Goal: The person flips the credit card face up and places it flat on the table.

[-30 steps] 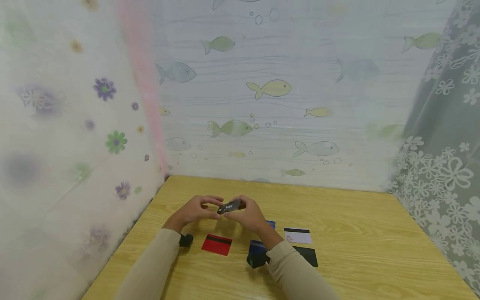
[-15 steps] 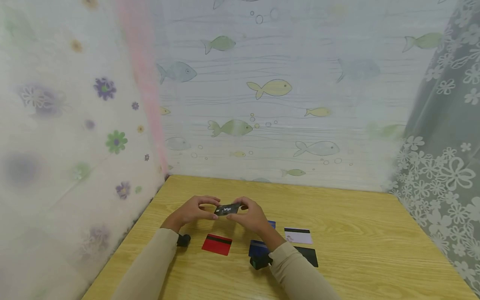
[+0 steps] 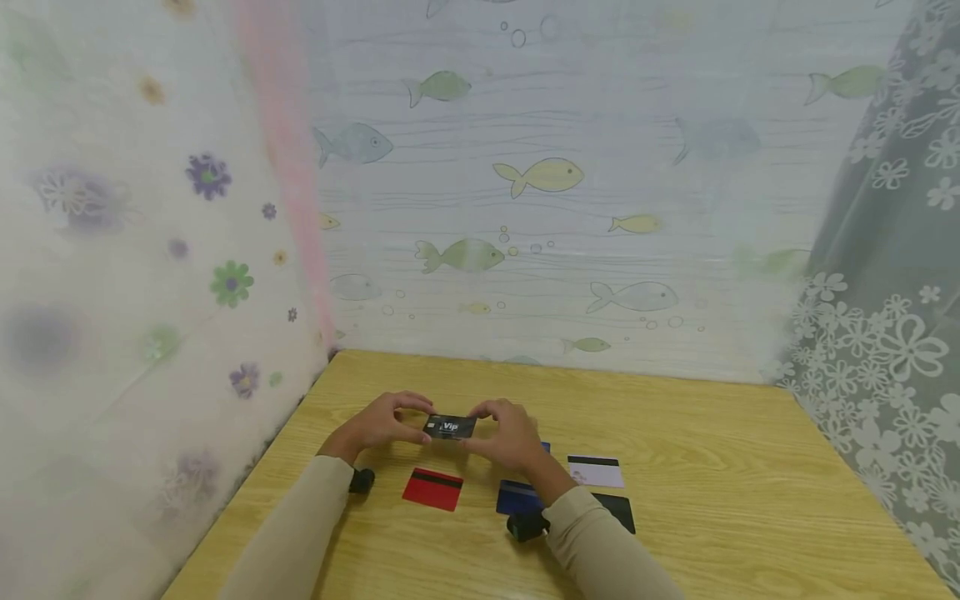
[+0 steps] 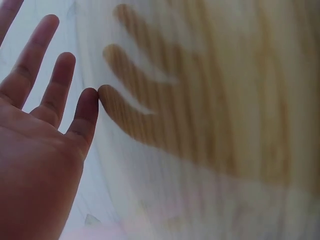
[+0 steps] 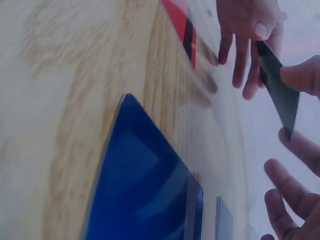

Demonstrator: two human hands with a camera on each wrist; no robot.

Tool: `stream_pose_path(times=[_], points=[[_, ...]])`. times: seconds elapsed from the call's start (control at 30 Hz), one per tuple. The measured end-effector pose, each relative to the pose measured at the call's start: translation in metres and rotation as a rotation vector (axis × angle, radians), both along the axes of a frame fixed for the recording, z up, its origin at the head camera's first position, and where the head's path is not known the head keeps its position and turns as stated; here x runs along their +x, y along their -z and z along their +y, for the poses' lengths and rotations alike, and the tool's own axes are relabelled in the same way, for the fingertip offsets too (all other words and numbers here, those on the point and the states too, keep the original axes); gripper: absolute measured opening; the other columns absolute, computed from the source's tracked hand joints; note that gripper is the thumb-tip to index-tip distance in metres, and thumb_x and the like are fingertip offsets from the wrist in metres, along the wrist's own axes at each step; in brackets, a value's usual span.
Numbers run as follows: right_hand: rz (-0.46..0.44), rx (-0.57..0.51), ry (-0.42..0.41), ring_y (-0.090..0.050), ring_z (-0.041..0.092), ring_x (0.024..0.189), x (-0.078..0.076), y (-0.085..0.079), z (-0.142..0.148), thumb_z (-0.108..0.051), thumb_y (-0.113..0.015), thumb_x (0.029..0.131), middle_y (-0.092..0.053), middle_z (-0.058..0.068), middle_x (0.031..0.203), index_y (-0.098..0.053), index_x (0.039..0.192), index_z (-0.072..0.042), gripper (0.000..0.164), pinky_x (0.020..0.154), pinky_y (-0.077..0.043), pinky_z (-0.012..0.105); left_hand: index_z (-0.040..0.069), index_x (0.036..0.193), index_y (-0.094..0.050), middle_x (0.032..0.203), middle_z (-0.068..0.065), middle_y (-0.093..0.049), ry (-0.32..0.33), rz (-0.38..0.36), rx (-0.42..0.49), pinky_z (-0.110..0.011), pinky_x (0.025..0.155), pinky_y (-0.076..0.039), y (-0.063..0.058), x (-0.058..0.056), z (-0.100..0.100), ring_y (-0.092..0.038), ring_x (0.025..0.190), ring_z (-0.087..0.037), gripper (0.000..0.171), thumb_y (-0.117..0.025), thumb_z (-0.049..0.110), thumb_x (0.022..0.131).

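Between both hands, a black bank card (image 3: 450,427) with "Vip" lettering and a chip faces the head camera, raised over the wooden table. My left hand (image 3: 378,423) pinches its left end between thumb and fingers. Its right end is pinched by my right hand (image 3: 510,437). The right wrist view shows the card (image 5: 276,82) nearly edge-on, the right thumb on its face and a fingertip at its lower corner. In the left wrist view, the left hand (image 4: 42,135) has its outer fingers spread above the glossy tabletop, which mirrors them; the card is out of that view.
On the table (image 3: 720,500) lie a red card (image 3: 432,489) with a black stripe, a blue card (image 3: 516,497), a white card (image 3: 596,472) and a black card (image 3: 619,512). Another blue card (image 3: 546,447) is mostly behind the right hand. Patterned curtains (image 3: 555,275) surround the table.
The black card has turned from slanted to level, its printed face now toward the head camera, and shifted slightly left. The left hand has moved slightly left; the other cards stay put.
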State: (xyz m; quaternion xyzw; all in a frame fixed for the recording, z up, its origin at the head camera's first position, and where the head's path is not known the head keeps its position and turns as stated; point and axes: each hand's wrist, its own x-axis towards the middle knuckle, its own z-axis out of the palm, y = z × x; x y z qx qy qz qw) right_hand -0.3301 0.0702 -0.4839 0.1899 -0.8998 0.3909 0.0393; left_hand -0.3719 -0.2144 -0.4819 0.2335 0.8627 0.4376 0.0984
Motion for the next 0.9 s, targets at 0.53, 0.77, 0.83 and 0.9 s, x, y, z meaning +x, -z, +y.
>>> stream_pose_path(times=[0.53,0.77,0.83,0.9], points=[[0.005,0.294,0.072,-0.053,0.037,0.118,0.002,0.000,0.001,-0.063,-0.085,0.075,-0.062,0.006,0.132,-0.078,0.116,-0.035,0.050,0.090,-0.039,0.060,0.026,0.119,-0.079,0.160,-0.015,-0.044,-0.030,0.025,-0.166,-0.067,0.116,-0.033,0.002,0.001,0.006,-0.033,0.150,-0.046,0.046,-0.093,0.037,0.077],[-0.012,0.328,0.081,-0.051,0.031,0.109,0.004,-0.001,-0.002,-0.059,-0.088,0.073,-0.064,0.005,0.125,-0.080,0.115,-0.036,0.048,0.086,-0.035,0.054,0.026,0.117,-0.080,0.161,-0.013,-0.044,-0.068,0.007,-0.237,-0.066,0.119,-0.028,0.001,0.002,0.011,-0.030,0.153,-0.045,0.044,-0.094,0.031,0.075],[-0.013,0.338,0.090,-0.051,0.030,0.108,0.005,-0.001,-0.002,-0.059,-0.089,0.073,-0.064,0.005,0.123,-0.081,0.113,-0.036,0.047,0.086,-0.035,0.054,0.027,0.115,-0.081,0.162,-0.012,-0.044,-0.075,0.010,-0.250,-0.065,0.120,-0.027,0.002,0.001,0.012,-0.030,0.153,-0.044,0.044,-0.095,0.030,0.074],[-0.019,0.357,0.102,-0.050,0.031,0.109,0.005,-0.001,-0.003,-0.059,-0.089,0.073,-0.064,0.005,0.123,-0.081,0.113,-0.037,0.046,0.087,-0.035,0.054,0.028,0.114,-0.081,0.162,-0.010,-0.043,-0.078,0.003,-0.250,-0.065,0.120,-0.027,0.003,0.002,0.014,-0.029,0.154,-0.043,0.043,-0.095,0.029,0.074]])
